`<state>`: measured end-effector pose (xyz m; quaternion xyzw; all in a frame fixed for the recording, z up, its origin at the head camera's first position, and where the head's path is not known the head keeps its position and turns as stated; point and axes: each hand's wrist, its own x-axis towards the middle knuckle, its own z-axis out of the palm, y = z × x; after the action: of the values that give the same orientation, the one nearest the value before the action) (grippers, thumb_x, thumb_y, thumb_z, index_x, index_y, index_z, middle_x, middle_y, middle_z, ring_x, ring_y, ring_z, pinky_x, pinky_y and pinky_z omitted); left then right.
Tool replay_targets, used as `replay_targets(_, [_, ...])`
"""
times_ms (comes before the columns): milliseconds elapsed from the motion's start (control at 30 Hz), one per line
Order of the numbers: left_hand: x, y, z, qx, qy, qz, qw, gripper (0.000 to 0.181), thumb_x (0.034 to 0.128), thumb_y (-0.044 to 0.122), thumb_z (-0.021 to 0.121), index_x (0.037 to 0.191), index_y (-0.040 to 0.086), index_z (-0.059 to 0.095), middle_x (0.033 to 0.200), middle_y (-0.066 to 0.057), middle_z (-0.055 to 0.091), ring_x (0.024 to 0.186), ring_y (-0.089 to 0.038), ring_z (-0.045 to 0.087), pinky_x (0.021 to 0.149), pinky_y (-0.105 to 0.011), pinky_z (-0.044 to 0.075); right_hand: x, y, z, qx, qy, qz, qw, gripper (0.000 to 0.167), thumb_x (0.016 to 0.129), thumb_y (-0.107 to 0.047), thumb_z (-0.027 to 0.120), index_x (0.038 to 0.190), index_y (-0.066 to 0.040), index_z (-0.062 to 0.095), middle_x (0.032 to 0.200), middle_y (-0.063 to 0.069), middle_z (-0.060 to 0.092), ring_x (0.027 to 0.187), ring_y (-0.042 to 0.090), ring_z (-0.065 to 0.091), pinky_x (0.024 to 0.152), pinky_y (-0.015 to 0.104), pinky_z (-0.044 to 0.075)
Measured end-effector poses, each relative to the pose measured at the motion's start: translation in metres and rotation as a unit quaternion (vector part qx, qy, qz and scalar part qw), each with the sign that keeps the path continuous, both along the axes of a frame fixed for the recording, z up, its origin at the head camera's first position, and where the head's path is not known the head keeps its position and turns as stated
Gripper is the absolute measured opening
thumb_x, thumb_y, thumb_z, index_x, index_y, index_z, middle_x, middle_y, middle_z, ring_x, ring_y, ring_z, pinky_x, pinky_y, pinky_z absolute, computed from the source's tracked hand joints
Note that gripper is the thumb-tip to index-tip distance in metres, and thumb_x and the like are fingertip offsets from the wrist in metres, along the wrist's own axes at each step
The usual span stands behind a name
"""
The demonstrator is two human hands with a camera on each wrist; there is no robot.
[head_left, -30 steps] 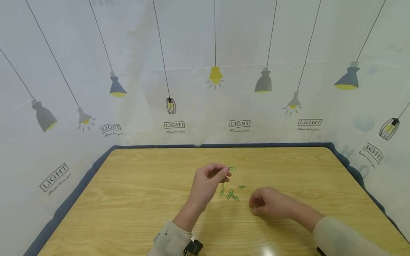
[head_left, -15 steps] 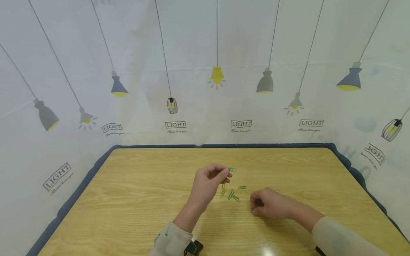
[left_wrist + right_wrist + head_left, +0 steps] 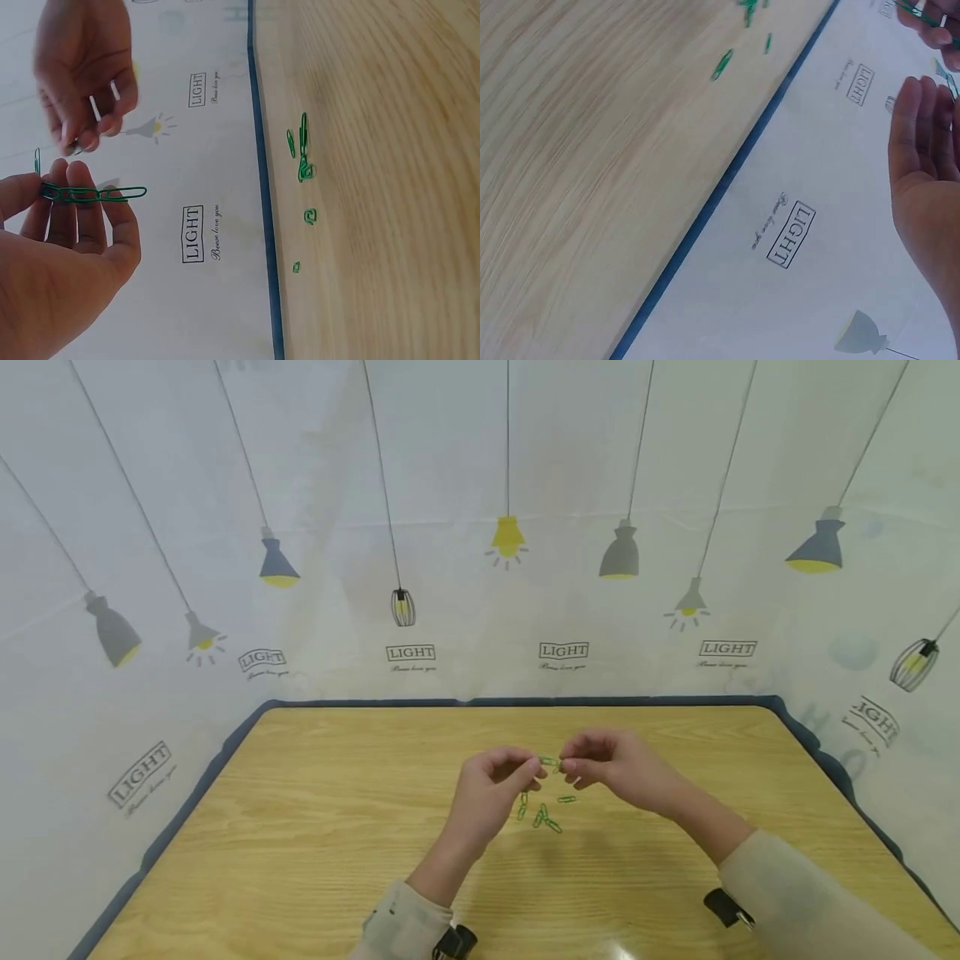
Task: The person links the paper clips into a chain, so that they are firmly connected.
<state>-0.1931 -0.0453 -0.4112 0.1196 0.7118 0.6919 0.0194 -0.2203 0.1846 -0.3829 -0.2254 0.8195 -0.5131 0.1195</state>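
Note:
In the head view my left hand [image 3: 491,785] is raised over the table, pinching green paper clips between thumb and fingertips. Seen from the left wrist, these form a short linked chain [image 3: 97,194] lying across the fingers, and another clip [image 3: 37,160] stands up from the fingertips. My right hand [image 3: 626,772] is just to the right, its thumb and fingertips pinching a paper clip [image 3: 952,84], mostly hidden by the fingers. Between the two hands one green clip [image 3: 549,761] bridges the small gap; whether the right hand's clip touches it, I cannot tell.
Several loose green paper clips [image 3: 552,826] lie on the wooden table [image 3: 315,827] below the hands, one clip [image 3: 566,799] a little apart to the right. A pale curtain [image 3: 465,602] printed with lamps surrounds the table behind its dark blue edge.
My right hand has lifted from the table with a paper clip and moved up and left to the left hand's fingertips. The left hand has stayed almost still.

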Motion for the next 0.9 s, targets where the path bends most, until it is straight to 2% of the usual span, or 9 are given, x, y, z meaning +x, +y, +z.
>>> replay_targets(133, [0.0014,0.0007,0.0019,-0.01,0.007,-0.002,0.9999,0.026,0.1053,0.025,0.07,0.115,0.002,0.077,0.109,-0.019,0.077,0.091,-0.015,0.073,0.087,-0.027,0.061,0.0001,-0.0048,0.007,-0.061,-0.038,-0.025,0.9971,0.026,0.105,-0.017,0.069,0.119,0.005,0.068,0.104,0.009,0.076,0.099,0.021,0.076,0.091,0.042,0.066])
replay_targets(300, [0.0018,0.0006,0.004,-0.017,0.005,-0.004,0.9998,0.027,0.1052,0.027,0.07,0.115,0.003,0.077,0.111,-0.019,0.077,0.093,-0.016,0.074,0.093,-0.038,0.062,0.0,-0.0078,0.009,-0.096,-0.058,-0.043,0.9927,0.03,0.106,-0.02,0.069,0.122,0.005,0.067,0.103,0.004,0.076,0.098,0.02,0.075,0.092,0.04,0.066])
replay_targets(400, [0.0014,0.0007,0.0042,-0.02,0.004,-0.003,0.9998,0.027,0.1052,0.026,0.07,0.115,0.002,0.077,0.111,-0.019,0.077,0.092,-0.017,0.074,0.092,-0.037,0.062,-0.0008,-0.0092,0.009,-0.11,-0.063,-0.047,0.9908,0.031,0.106,-0.019,0.069,0.123,0.006,0.066,0.102,0.003,0.075,0.095,0.017,0.074,0.092,0.041,0.065])
replay_targets(433, [0.0014,0.0008,0.0043,-0.02,0.004,-0.003,0.9998,0.026,0.1052,0.026,0.07,0.115,0.002,0.077,0.111,-0.019,0.077,0.092,-0.017,0.074,0.091,-0.035,0.062,-0.0011,-0.0096,0.009,-0.114,-0.064,-0.047,0.9904,0.031,0.106,-0.019,0.069,0.123,0.006,0.066,0.102,0.003,0.075,0.095,0.017,0.074,0.092,0.041,0.066])
replay_targets(567, [0.0014,0.0016,0.0049,-0.02,0.005,-0.004,0.9998,0.027,0.1053,0.025,0.07,0.115,0.001,0.076,0.11,-0.019,0.077,0.091,-0.015,0.073,0.093,-0.039,0.063,-0.0012,-0.0104,0.0097,-0.111,-0.061,-0.049,0.9907,0.03,0.105,-0.019,0.069,0.123,0.006,0.067,0.101,0.006,0.075,0.093,0.017,0.074,0.09,0.039,0.066])
replay_targets(667, [0.0011,0.0018,0.0053,-0.022,0.004,-0.006,0.9997,0.026,0.1053,0.024,0.07,0.115,0.001,0.077,0.11,-0.019,0.077,0.09,-0.014,0.073,0.095,-0.048,0.062,-0.0012,-0.0103,0.0102,-0.104,-0.058,-0.052,0.9915,0.03,0.105,-0.02,0.069,0.122,0.005,0.067,0.101,0.006,0.075,0.093,0.02,0.074,0.088,0.037,0.066])
replay_targets(900, [0.0003,0.001,0.0052,-0.018,0.004,-0.007,0.9998,0.026,0.1056,0.024,0.069,0.115,0.001,0.076,0.111,-0.019,0.077,0.091,-0.014,0.073,0.092,-0.036,0.063,-0.0016,-0.01,0.0104,-0.092,-0.055,-0.051,0.9929,0.028,0.105,-0.02,0.07,0.121,0.003,0.069,0.096,0.003,0.075,0.09,0.019,0.073,0.088,0.038,0.065])
